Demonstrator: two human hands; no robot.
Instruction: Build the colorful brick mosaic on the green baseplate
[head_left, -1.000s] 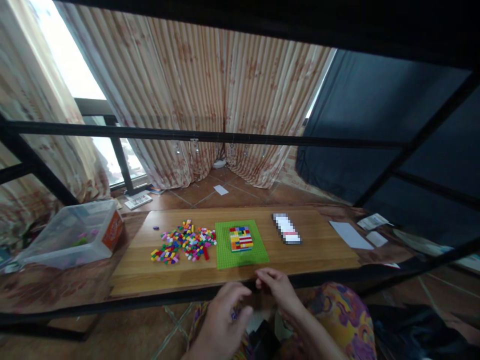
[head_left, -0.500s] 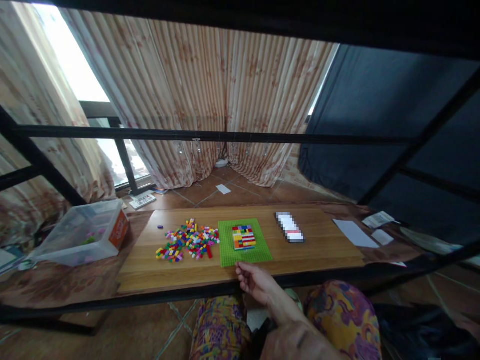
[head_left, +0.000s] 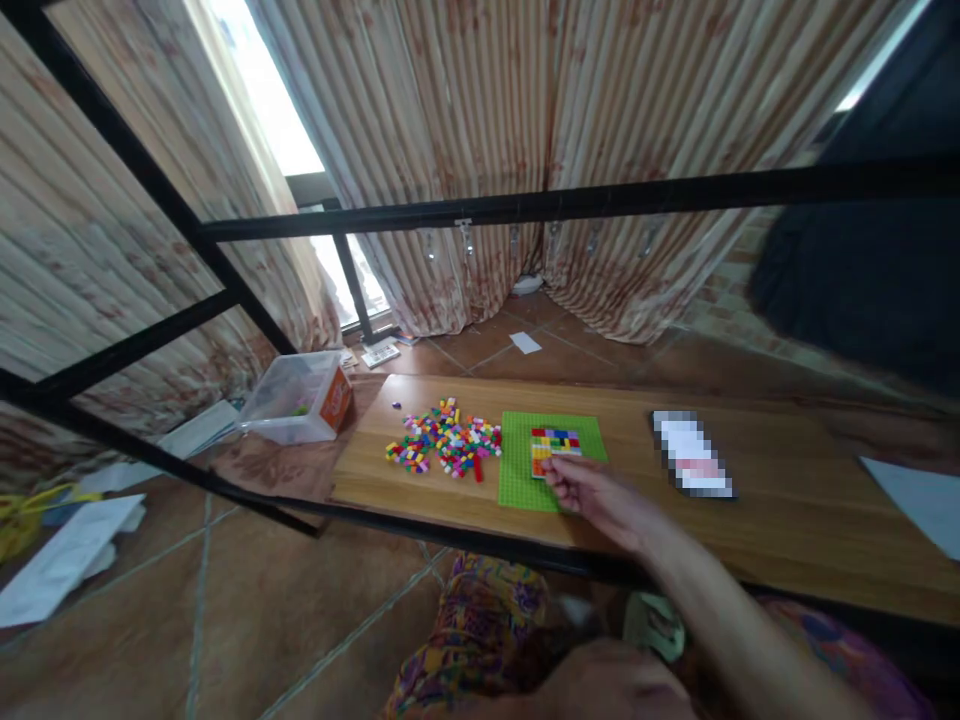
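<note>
My right hand (head_left: 581,485) is over the near right part of a green baseplate (head_left: 517,490). Its thumb and fingers are curled together in a pinch; anything between them is too small to make out. The fingertips cover part of a block of coloured building bricks (head_left: 553,442) on the baseplate. Low in the view, by my lap, is my left hand (head_left: 611,680), blurred, its fingers hidden. A spread pile of small loose bricks (head_left: 454,440) lies left of the baseplate, with a longer red brick (head_left: 478,468) at its near edge.
The wooden board (head_left: 780,470) bears everything. A phone (head_left: 690,453) with a pixelated screen lies on the right. Beyond the board's left end stands a clear plastic box (head_left: 300,400). Black metal bars (head_left: 480,212) cross in front of the curtains and along the near edge.
My right hand has moved forward from the baseplate's near edge to the brick block. The camera has turned and tilted, shifting the whole scene. My left hand stays low by my lap.
</note>
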